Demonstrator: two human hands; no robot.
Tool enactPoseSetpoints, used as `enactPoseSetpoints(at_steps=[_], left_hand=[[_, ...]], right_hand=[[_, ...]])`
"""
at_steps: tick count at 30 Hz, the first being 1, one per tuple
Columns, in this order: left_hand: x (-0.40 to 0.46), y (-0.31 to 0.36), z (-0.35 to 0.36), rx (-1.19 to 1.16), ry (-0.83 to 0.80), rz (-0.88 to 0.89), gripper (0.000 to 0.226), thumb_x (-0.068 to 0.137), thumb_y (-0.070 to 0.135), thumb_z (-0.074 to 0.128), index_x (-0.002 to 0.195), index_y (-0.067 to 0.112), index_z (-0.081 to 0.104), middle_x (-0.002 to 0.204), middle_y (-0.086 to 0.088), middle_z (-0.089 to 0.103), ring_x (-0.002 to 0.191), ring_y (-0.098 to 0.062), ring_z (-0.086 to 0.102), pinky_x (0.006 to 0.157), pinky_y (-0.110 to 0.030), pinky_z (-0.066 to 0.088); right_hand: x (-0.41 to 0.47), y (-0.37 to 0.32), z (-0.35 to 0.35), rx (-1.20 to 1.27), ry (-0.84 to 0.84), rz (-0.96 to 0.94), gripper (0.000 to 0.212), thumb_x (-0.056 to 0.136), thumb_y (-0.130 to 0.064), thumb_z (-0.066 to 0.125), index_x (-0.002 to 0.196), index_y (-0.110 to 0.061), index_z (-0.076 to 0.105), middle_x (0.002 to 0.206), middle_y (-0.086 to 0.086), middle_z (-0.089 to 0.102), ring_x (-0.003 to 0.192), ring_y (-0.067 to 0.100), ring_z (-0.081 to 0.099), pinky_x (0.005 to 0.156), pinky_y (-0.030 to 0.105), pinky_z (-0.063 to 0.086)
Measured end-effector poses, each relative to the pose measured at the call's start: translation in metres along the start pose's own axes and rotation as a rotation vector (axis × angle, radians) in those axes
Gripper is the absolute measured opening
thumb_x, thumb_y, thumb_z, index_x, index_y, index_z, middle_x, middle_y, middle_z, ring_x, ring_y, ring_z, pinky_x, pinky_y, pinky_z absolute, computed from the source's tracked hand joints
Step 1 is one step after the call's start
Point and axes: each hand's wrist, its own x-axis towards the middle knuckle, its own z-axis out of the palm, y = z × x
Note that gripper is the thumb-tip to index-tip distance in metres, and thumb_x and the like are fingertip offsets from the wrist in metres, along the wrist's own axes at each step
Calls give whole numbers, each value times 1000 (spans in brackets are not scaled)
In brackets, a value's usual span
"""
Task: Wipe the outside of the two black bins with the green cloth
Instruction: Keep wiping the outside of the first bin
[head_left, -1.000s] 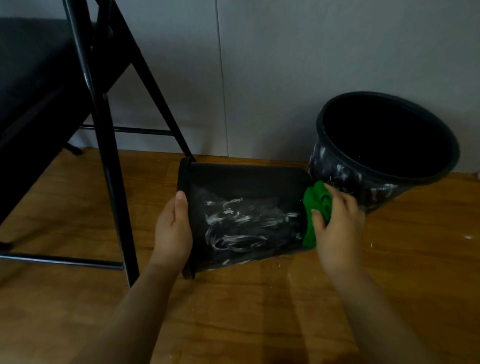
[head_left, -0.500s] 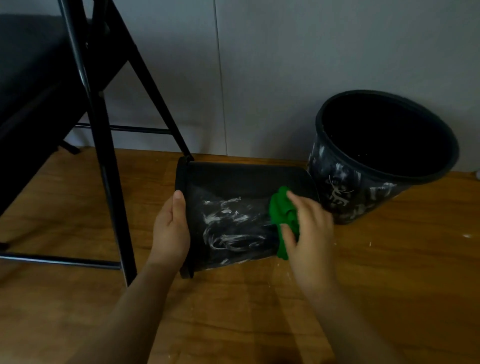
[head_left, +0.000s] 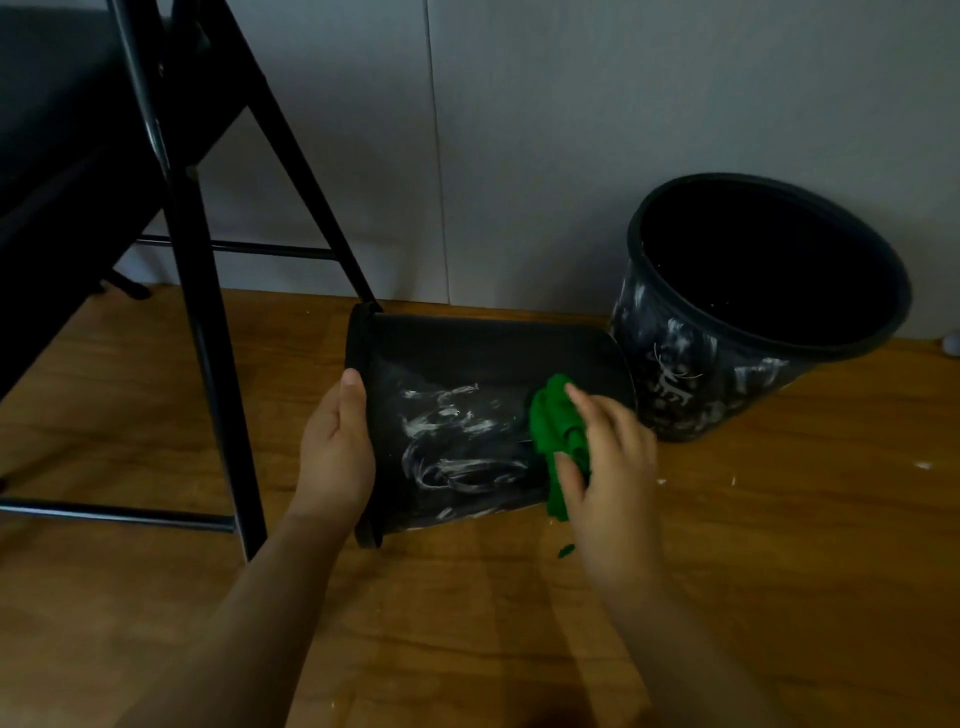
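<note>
One black bin (head_left: 457, 395) lies on its side on the wooden floor, its mouth to the left and white smears across its side. My left hand (head_left: 337, 452) grips its rim at the left end. My right hand (head_left: 602, 457) holds the bunched green cloth (head_left: 553, 431) against the bin's side near its base end. The second black bin (head_left: 727, 364) stands upright to the right by the wall, also smeared with white.
A black folding chair (head_left: 192, 291) stands at the left, its legs close to the lying bin. A grey wall (head_left: 519, 130) runs behind both bins. Small white flecks lie on the wooden floor (head_left: 779, 519) at the right.
My right hand has slid the green cloth leftward from the bin's base end onto its side, then held there. My left hand keeps its grip on the rim.
</note>
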Motion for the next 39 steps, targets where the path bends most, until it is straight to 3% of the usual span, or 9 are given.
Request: enactPoseSetpoints(at_steps=[4,10,14,16,22,27,32,36,39], left_hand=[[-1,-2,1,-2,19,4,43,106,43,30,77,21,52,67,6,53,55,-2,54,59,-24,44],[2,-2,-1,-7,2,-16,43,105,46,30,78,21,52,70,2,53,63,-12,52,63,-28,44],[0,-1,1,-15,13,-5,44,105,44,30,79,19,52,70,2,53,60,-8,53,60,-24,44],[0,0,3,-17,24,-9,43,106,44,30,78,20,52,69,4,54,58,-6,54,59,-23,44],[2,0,2,-1,30,-9,47,105,45,29,91,13,59,79,-3,60,67,-11,59,63,-23,47],[2,-2,4,-17,20,-16,51,105,47,30,99,6,60,92,-17,63,79,-21,62,70,-30,52],[2,-1,4,-43,24,-42,44,105,47,30,90,18,59,83,-5,62,76,-18,62,68,-29,51],[1,-1,3,-18,29,-9,45,105,45,29,90,15,59,82,-3,62,73,-12,62,65,-24,50],[1,-2,3,-22,27,-11,44,105,45,30,85,17,57,76,-1,59,69,-12,59,63,-25,48]], right_hand=[[8,7,-5,19,151,180,59,90,-19,58,144,-28,39,140,-3,41,131,19,34,105,38,42],[-10,-7,4,-44,-68,-117,70,81,-20,63,145,-32,37,139,-8,41,131,18,35,105,37,40],[4,10,-5,32,105,158,62,88,-19,58,145,-31,38,140,-4,40,131,19,34,104,42,43],[0,2,-3,30,128,179,62,88,-19,59,145,-31,37,140,-4,39,130,19,34,104,40,44],[-6,-17,5,-67,-90,-144,71,81,-20,62,145,-35,36,140,-10,41,131,15,33,106,36,38],[11,-15,-1,16,67,103,61,88,-21,61,144,-31,39,138,-6,42,127,17,35,105,40,42],[10,-28,-3,-50,-142,-136,63,86,-25,61,144,-34,38,139,-11,43,129,14,34,106,35,39],[24,-23,-6,-17,-2,87,59,89,-26,58,144,-31,38,138,-6,44,126,17,37,104,39,43],[18,-37,-1,-40,-37,27,60,88,-27,60,144,-33,38,137,-8,42,127,16,36,103,38,42]])
